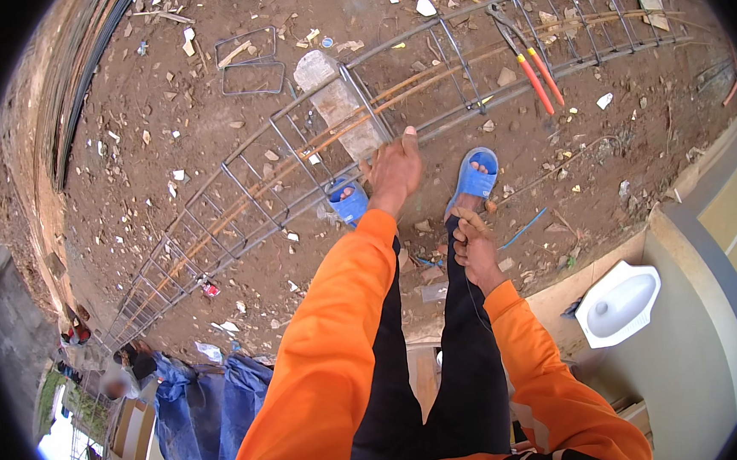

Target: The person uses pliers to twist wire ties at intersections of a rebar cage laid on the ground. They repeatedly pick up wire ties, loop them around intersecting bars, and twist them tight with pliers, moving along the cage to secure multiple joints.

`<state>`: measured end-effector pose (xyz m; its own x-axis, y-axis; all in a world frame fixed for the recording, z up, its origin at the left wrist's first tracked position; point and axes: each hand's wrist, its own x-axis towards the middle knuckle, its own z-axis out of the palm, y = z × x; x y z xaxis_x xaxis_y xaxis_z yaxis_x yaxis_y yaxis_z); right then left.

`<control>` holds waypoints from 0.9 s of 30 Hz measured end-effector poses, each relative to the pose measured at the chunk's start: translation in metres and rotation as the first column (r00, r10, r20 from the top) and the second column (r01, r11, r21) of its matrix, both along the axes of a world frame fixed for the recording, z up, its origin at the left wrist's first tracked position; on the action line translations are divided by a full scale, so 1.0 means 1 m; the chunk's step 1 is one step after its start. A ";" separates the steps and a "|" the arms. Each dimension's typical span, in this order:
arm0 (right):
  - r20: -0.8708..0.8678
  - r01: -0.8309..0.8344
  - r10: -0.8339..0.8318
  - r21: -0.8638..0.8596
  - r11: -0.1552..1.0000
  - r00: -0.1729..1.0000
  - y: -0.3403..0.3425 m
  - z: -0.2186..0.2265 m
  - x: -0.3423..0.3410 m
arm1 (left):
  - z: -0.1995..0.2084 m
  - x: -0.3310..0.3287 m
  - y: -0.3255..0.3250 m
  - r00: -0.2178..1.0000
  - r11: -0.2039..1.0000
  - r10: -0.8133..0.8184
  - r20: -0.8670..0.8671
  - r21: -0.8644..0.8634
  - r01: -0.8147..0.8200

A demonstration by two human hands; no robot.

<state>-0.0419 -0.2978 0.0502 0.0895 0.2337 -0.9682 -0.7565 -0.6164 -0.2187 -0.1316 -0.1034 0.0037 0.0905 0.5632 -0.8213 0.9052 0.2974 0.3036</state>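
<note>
At far left, a bundle of long, dark steel rods (90,91) lies on the brown earth ground (165,129). A long ladder-like cage of grey and rust-brown steel bars (374,107) stretches across that ground, passing over a pale rectangular concrete block (324,83). The left hand (395,175) is over the cage's near bar, fingers curled from view; whether its grip is clamped, I cannot tell. The right hand (475,244) has its grip closed on a thin dark wire (474,295). Beyond, red-and-yellow-handled metal cutters (535,84) lie across the cage; farther right sits a white ceramic squat pan (617,305).
</note>
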 end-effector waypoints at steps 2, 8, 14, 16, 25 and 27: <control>-0.035 0.035 -0.034 0.031 0.999 0.999 0.005 -0.007 -0.006 | -0.007 0.001 -0.002 0.998 0.997 0.068 -0.018 0.021 -0.068; 0.312 -0.449 0.402 0.093 0.889 0.861 0.002 -0.105 -0.012 | -0.014 -0.005 0.000 0.808 0.875 0.483 0.337 -0.163 -0.455; 0.591 -0.624 0.449 0.120 0.772 0.670 0.059 -0.117 -0.013 | 0.001 -0.042 0.014 0.777 0.847 0.515 0.363 -0.354 -0.397; 0.661 -0.668 0.439 0.128 0.733 0.609 0.070 -0.120 -0.013 | -0.013 -0.067 0.008 0.782 0.951 0.301 0.545 -0.109 -0.290; 0.642 -0.634 0.400 0.179 0.752 0.655 0.095 -0.121 0.006 | -0.021 -0.073 0.013 0.899 0.878 -0.435 0.043 0.240 0.414; 0.591 -0.606 0.406 0.181 0.775 0.697 0.098 -0.119 0.008 | -0.018 -0.063 0.012 0.928 0.919 -0.371 -0.002 0.144 0.368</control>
<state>-0.0343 -0.1998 -0.0692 0.2930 0.6862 -0.6658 -0.0698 -0.6792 -0.7306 -0.1947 -0.0914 -0.0144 0.3337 0.5939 -0.7321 0.9341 -0.1038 0.3416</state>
